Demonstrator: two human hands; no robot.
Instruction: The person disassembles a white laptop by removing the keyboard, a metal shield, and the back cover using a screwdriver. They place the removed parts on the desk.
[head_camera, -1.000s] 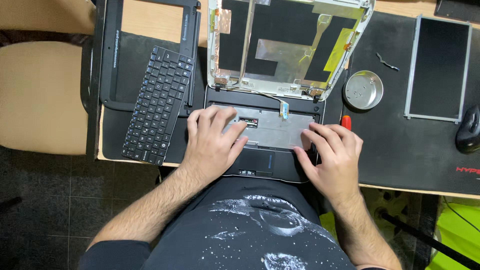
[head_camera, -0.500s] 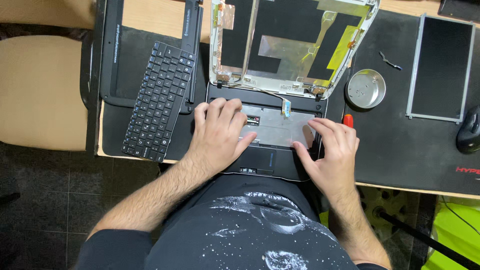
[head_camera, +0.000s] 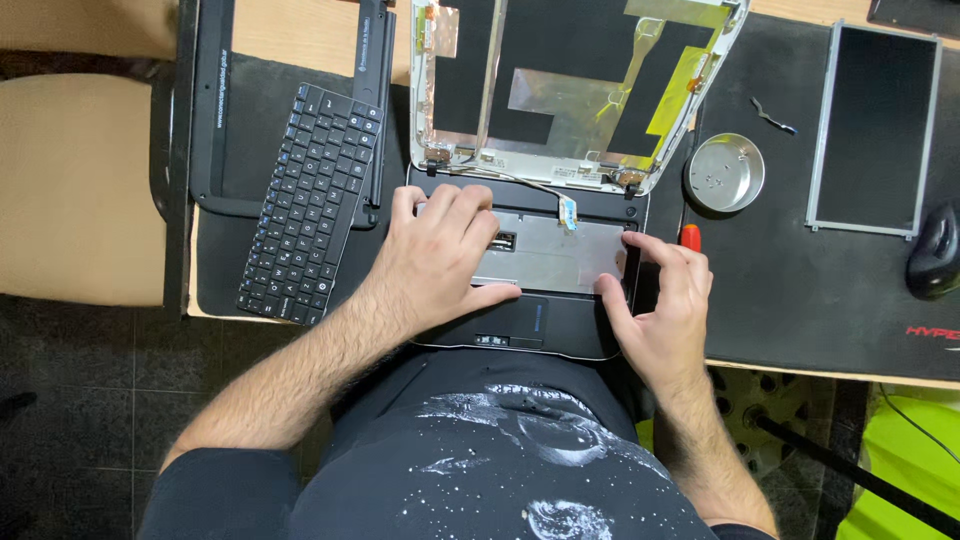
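Laptop base (head_camera: 540, 262) lies partly hidden under left hand (head_camera: 440, 255) and right hand (head_camera: 662, 305), grips spread flat.

Bare rectangular dark screen panel (head_camera: 873, 128), silver-edged, far right on mat.

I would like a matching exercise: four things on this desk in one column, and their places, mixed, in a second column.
1. keyboard
2. metal dish
3. screen panel
4. left hand

a. far right, near the mouse
b. on the open laptop base
c. left of the laptop, loose
d. right of the laptop hinge

Pairs: 1-c, 2-d, 3-a, 4-b
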